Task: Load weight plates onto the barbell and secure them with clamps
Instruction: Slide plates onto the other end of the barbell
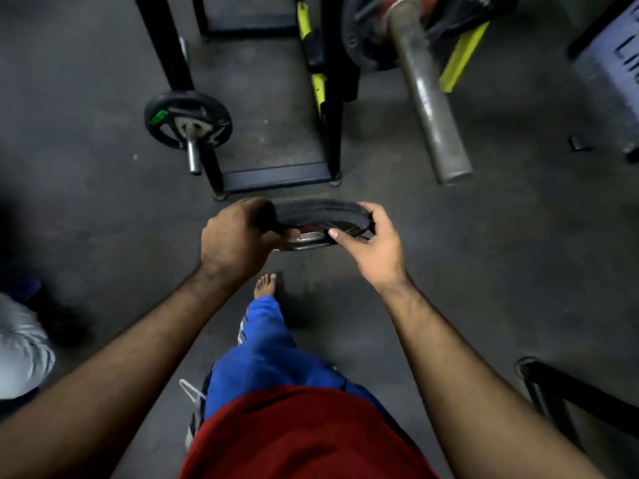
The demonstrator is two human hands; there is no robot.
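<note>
A black weight plate point(320, 214) is held nearly flat at waist height in front of me. My left hand point(237, 236) grips its left rim with curled fingers. My right hand point(371, 242) grips its right rim, thumb lying over the plate's metal centre. The barbell sleeve point(430, 98) juts toward me at the upper right, bare along most of its length. At its far end sit black plates point(361, 39) with a red hub. No clamp is visible.
A black and yellow rack point(328, 98) stands between the sleeve and a storage peg carrying a small black plate point(188, 119) with a green mark. My bare foot point(265, 285) is on the dark floor. Black frame point(567, 392) at lower right; pale object point(20, 347) at left edge.
</note>
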